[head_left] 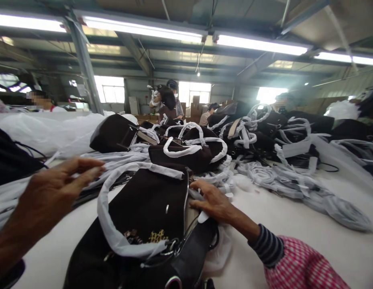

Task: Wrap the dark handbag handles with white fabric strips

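Resting hand: the right hand [215,200] lies at about 3 o'clock of the nearest dark brown handbag [147,208], fingers [201,185] spread narrow and flat on the bag's zipper edge, gripping nothing that shows.
Raised hand: the left hand [50,192] hovers at 9 o'clock of that bag, blurred, fingers wide and loosely curled, holding nothing.
Bag place: the handbag lies on the white counter [294,216] right before the person, its handle wrapped in white paper [114,228] that loops over the front.
Writing: a small gold emblem [157,236] sits low on the bag's front; its letters are too small to read, and no other label can be read.
Sleeve: a striped cuff under a pink checked sleeve [297,265] at 5 o'clock.
Pile: more dark bags with white-wrapped handles [192,148] heaped at 12 o'clock, spreading toward 2 o'clock.
Plastic: clear bags [50,130] at 10 o'clock.
Others: people [171,98] work far off at 12 o'clock.
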{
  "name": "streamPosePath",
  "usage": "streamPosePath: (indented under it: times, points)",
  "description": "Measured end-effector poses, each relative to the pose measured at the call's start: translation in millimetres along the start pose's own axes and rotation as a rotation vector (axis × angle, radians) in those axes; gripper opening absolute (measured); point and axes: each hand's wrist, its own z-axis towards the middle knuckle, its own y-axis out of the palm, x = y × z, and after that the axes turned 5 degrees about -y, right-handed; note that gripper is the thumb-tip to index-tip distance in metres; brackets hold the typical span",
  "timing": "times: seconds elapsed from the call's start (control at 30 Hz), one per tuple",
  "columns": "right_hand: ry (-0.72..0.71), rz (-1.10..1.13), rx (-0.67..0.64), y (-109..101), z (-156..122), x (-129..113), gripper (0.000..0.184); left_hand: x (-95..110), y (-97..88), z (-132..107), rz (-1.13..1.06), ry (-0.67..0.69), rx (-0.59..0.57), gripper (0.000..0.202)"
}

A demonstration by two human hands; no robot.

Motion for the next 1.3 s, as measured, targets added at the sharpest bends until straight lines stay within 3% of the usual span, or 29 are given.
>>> streamPosePath:
  times: [0.07,0.13,0.17,0.27,0.33,0.47,0.53,0.6,0.7,0.8,0.97,1.03,1.13,1.3]
  points:
    - [-0.006,-0.071,0.024,5.7,-2.0,-1.4,0.038,46.8,12.4,-5.8,-0.153,0.369,-0.250,0.029]
    - [0.009,-0.096,0.095,9.3,-3.0,-2.6,0.040,86.3,40.6,-20.2,-0.154,0.835,-0.569,0.022]
    - [0.020,-0.092,0.135,9.6,-4.3,-2.7,0.040,99.3,57.2,-27.1,-0.109,1.003,-0.669,0.020]
    - [0.065,-0.097,0.222,6.4,-13.7,0.8,0.038,106.5,96.7,-35.0,0.015,1.159,-0.760,0.020]
    - [0.104,-0.148,0.209,5.3,-21.9,6.8,0.035,91.7,104.4,-28.8,0.073,1.186,-0.659,0.025]
    - [0.118,-0.259,0.047,10.9,-29.9,18.7,0.024,53.1,89.6,-11.3,0.110,1.099,-0.392,0.031]
    - [0.062,-0.258,0.073,12.1,-27.7,18.9,0.018,39.2,84.1,-9.3,0.087,1.042,-0.333,0.031]
    - [-0.027,-0.234,0.193,10.0,-22.9,13.2,0.016,32.0,84.9,-12.1,0.082,1.019,-0.309,0.028]
    - [-0.183,-0.231,0.276,8.3,-12.6,-3.3,0.016,37.1,90.8,-17.1,0.082,1.080,-0.386,0.021]
    - [-0.266,-0.347,0.114,17.7,0.8,-16.7,0.014,57.1,92.4,-11.4,0.044,1.108,-0.609,0.024]
    - [-0.150,-0.543,-0.112,42.8,23.5,-11.2,0.014,86.8,102.3,21.1,0.095,0.935,-0.850,0.011]
    - [-0.124,-0.540,-0.141,47.3,27.7,-3.9,0.023,88.7,115.6,28.7,0.128,0.919,-0.826,0.013]
    - [-0.094,-0.492,-0.094,46.8,27.2,6.4,0.033,80.7,137.8,25.2,0.100,1.021,-0.669,0.021]
    - [0.008,-0.202,0.031,37.8,25.2,16.1,0.011,59.3,151.8,10.8,-0.139,0.941,-0.686,0.047]
